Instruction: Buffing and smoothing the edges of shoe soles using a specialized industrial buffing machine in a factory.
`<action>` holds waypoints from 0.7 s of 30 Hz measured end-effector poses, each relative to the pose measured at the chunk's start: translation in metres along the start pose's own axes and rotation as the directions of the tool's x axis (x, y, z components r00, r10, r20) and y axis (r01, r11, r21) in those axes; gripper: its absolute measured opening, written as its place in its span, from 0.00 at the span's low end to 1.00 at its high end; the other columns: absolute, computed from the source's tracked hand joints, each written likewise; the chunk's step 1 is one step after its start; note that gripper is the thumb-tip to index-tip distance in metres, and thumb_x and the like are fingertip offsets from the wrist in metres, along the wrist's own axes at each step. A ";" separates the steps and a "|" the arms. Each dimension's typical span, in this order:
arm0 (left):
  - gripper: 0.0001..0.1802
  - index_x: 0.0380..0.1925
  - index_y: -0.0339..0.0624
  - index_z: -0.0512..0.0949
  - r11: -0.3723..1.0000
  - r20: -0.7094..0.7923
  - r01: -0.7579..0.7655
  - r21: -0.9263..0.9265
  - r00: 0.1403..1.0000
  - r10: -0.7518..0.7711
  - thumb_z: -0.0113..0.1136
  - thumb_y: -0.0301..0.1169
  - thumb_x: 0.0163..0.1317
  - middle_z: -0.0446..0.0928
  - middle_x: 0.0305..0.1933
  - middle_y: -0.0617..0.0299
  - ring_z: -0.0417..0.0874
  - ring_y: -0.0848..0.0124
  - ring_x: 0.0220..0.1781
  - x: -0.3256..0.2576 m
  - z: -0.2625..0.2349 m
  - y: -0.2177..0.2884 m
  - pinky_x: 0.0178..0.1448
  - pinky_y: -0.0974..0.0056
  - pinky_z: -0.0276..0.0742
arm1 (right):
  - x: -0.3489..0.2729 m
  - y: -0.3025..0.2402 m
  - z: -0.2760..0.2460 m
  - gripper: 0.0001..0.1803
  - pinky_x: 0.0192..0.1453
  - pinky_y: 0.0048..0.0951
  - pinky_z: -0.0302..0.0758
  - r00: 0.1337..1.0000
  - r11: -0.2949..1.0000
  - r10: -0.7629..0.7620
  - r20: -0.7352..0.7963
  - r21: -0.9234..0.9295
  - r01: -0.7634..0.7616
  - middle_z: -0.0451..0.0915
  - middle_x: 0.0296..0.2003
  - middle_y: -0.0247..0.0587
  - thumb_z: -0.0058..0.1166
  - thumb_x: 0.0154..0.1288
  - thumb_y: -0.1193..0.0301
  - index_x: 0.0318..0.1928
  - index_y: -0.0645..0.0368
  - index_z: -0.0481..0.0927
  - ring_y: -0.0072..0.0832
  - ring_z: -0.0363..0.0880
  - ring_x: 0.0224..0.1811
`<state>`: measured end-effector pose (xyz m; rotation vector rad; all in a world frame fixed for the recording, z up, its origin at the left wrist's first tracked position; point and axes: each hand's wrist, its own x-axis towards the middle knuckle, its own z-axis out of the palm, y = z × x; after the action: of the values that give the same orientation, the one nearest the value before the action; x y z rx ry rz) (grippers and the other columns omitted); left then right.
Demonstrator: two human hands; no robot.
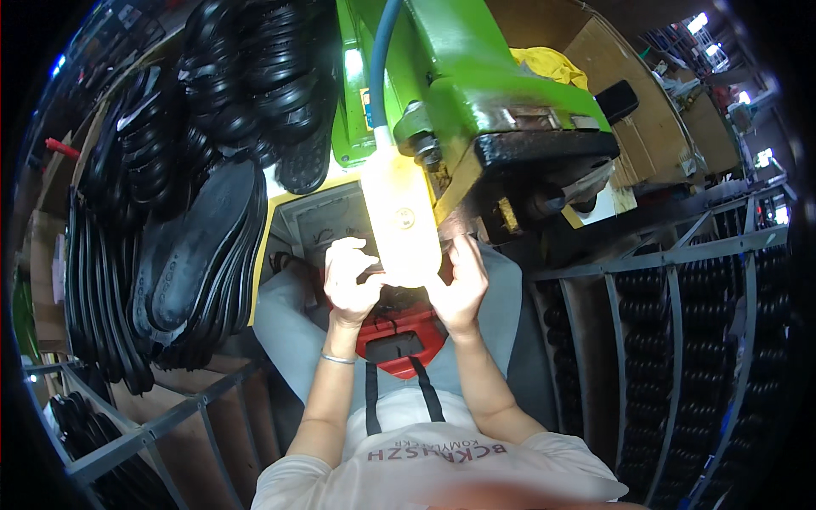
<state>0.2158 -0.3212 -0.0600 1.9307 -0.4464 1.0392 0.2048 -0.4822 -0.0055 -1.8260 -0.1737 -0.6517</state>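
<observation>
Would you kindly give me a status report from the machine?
Left hand, right hand: flanking bright pale-yellow rounded housing, grips unclear. Blue cable above it, green metal machine beside. Housing blocks view between hands.

Ok so the glaring yellow lamp (405, 223) blocks the spot between the left hand (350, 280) and right hand (461, 285), so no clue what they're gripping, if anything, and the thumb tips kinda wash out at its edge. The top of the picture chops off the blue hose (388, 53) and green machine (463, 42). Also, the soles on the right-hand rack (676, 306) are too small and dim to tell apart, and that pinkish smear (518, 495) down low is pure blur.
</observation>
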 end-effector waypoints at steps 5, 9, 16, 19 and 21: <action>0.20 0.28 0.40 0.79 0.987 0.187 -0.158 0.031 0.971 0.150 0.78 0.33 0.34 0.73 0.27 0.62 0.74 0.58 0.36 0.020 -0.019 0.026 0.45 0.53 0.74 | -0.012 0.022 -0.014 0.41 0.63 0.35 0.71 0.976 0.876 0.113 0.189 0.445 -0.187 0.72 0.54 0.50 0.70 0.46 0.84 0.61 0.73 0.63 0.36 0.74 0.57; 0.22 0.32 0.41 0.79 0.979 0.209 -0.199 0.046 0.960 0.185 0.78 0.37 0.37 0.73 0.28 0.62 0.74 0.59 0.35 0.020 -0.019 0.033 0.46 0.52 0.73 | -0.015 0.027 -0.020 0.37 0.62 0.33 0.71 0.963 0.836 0.153 0.220 0.490 -0.245 0.74 0.51 0.47 0.70 0.48 0.82 0.59 0.69 0.65 0.33 0.75 0.55; 0.21 0.32 0.40 0.79 0.978 0.198 -0.203 0.045 0.961 0.191 0.76 0.37 0.39 0.73 0.28 0.61 0.74 0.59 0.33 0.024 -0.017 0.037 0.44 0.54 0.74 | -0.018 0.035 -0.021 0.36 0.62 0.33 0.71 0.955 0.794 0.176 0.237 0.540 -0.280 0.74 0.53 0.51 0.68 0.50 0.83 0.59 0.69 0.65 0.33 0.74 0.56; 0.21 0.32 0.40 0.79 0.976 0.203 -0.216 0.044 0.958 0.202 0.76 0.38 0.39 0.73 0.27 0.61 0.74 0.59 0.33 0.026 -0.016 0.036 0.43 0.54 0.73 | -0.018 0.035 -0.020 0.35 0.64 0.33 0.69 0.954 0.785 0.193 0.230 0.546 -0.291 0.73 0.55 0.53 0.70 0.52 0.77 0.59 0.68 0.65 0.34 0.73 0.57; 0.21 0.32 0.40 0.79 0.975 0.205 -0.218 0.033 0.957 0.207 0.76 0.37 0.40 0.73 0.26 0.61 0.74 0.60 0.31 0.025 -0.015 0.034 0.41 0.56 0.72 | -0.017 0.031 -0.018 0.35 0.63 0.33 0.69 0.963 0.776 0.168 0.209 0.575 -0.260 0.73 0.54 0.52 0.70 0.53 0.73 0.59 0.68 0.65 0.34 0.73 0.57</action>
<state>0.2012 -0.3250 -0.0181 2.0805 -0.7611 1.0030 0.1975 -0.5061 -0.0366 -1.2449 -0.2347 -0.2487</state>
